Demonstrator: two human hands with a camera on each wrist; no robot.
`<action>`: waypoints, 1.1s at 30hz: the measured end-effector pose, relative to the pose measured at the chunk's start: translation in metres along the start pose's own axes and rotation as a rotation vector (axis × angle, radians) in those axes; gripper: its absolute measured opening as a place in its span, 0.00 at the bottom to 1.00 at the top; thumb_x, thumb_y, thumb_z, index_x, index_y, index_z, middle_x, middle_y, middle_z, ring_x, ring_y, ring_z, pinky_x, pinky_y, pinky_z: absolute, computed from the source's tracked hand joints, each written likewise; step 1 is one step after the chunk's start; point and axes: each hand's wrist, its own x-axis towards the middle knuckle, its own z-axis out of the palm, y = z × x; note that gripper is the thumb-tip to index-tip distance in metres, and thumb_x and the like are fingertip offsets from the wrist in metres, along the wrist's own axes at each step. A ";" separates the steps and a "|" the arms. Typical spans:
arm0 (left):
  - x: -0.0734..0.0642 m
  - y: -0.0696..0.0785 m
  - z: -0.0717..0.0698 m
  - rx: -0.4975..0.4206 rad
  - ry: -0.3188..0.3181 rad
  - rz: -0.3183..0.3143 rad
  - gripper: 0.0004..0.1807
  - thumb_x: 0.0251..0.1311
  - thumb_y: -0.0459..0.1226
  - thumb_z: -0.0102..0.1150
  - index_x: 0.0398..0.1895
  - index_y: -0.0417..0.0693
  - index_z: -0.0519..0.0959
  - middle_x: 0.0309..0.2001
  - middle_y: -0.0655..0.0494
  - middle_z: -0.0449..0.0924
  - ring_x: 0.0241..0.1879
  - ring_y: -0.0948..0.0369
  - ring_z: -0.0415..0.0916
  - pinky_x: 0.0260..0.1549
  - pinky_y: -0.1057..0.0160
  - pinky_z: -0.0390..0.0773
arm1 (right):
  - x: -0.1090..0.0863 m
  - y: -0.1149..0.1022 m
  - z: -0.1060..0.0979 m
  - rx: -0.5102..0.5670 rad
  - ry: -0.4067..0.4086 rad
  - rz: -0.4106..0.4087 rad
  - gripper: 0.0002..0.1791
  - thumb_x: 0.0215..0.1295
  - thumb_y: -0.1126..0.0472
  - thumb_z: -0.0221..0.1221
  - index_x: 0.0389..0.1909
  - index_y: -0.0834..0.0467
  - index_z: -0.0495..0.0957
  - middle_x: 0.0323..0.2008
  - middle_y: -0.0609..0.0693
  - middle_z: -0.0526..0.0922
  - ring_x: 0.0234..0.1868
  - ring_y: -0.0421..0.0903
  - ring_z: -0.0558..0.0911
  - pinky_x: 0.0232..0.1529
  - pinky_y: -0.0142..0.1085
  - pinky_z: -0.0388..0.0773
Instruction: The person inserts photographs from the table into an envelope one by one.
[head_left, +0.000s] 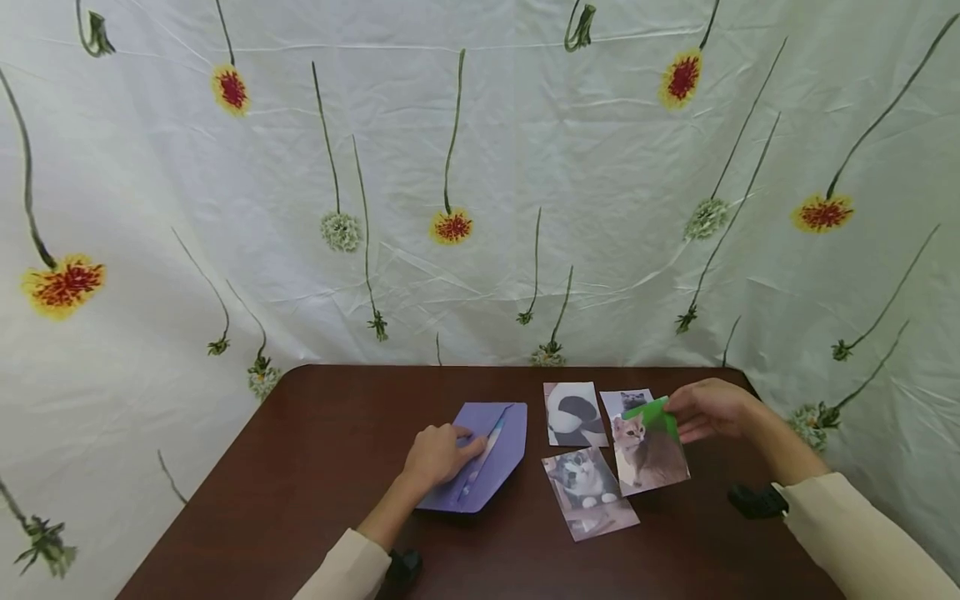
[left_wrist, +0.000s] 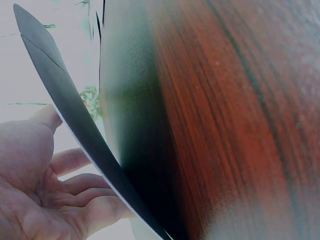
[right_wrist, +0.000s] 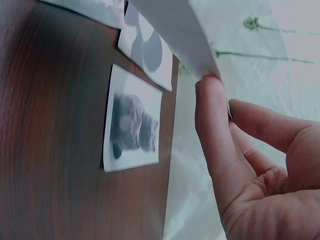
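Note:
My left hand (head_left: 444,455) is on a purple envelope (head_left: 504,467), its thumb and forefinger at the long opening, where a pale, blue-tinted sheet shows. In the left wrist view the envelope (left_wrist: 75,110) appears edge-on, one side raised off the table, with the hand (left_wrist: 55,185) against it. My right hand (head_left: 708,408) pinches a kitten photo card (head_left: 651,458) by its green upper corner. This card is tilted and overlaps a grey cat card (right_wrist: 135,120). Seen from the right wrist, the held card shows its pale back, between thumb and forefinger of the hand (right_wrist: 265,170).
Left of the grey cat card lies a card with a black-and-white animal (head_left: 576,414). Nearer me is a card of a cat with white paws (head_left: 588,492). The dark wooden table (head_left: 322,467) ends at a white curtain (head_left: 510,167) printed with flowers.

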 end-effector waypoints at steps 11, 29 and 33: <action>0.002 -0.003 0.002 -0.020 0.009 -0.007 0.25 0.66 0.57 0.59 0.52 0.48 0.88 0.49 0.43 0.88 0.46 0.45 0.86 0.42 0.48 0.83 | 0.015 -0.017 0.031 0.025 -0.047 -0.087 0.10 0.75 0.64 0.52 0.47 0.68 0.75 0.33 0.51 0.85 0.30 0.41 0.87 0.37 0.35 0.86; 0.000 -0.002 0.002 -0.013 0.026 0.001 0.24 0.65 0.55 0.60 0.51 0.48 0.88 0.48 0.41 0.88 0.46 0.43 0.86 0.42 0.47 0.83 | 0.046 -0.039 0.098 0.092 0.003 -0.134 0.12 0.74 0.67 0.52 0.46 0.74 0.75 0.27 0.51 0.83 0.26 0.40 0.86 0.35 0.34 0.85; 0.002 -0.002 0.002 -0.011 0.030 0.003 0.25 0.64 0.55 0.60 0.50 0.48 0.88 0.48 0.41 0.88 0.46 0.43 0.86 0.42 0.47 0.83 | 0.051 -0.041 0.111 0.110 0.003 -0.129 0.12 0.73 0.68 0.51 0.46 0.75 0.75 0.26 0.52 0.82 0.25 0.41 0.85 0.34 0.33 0.85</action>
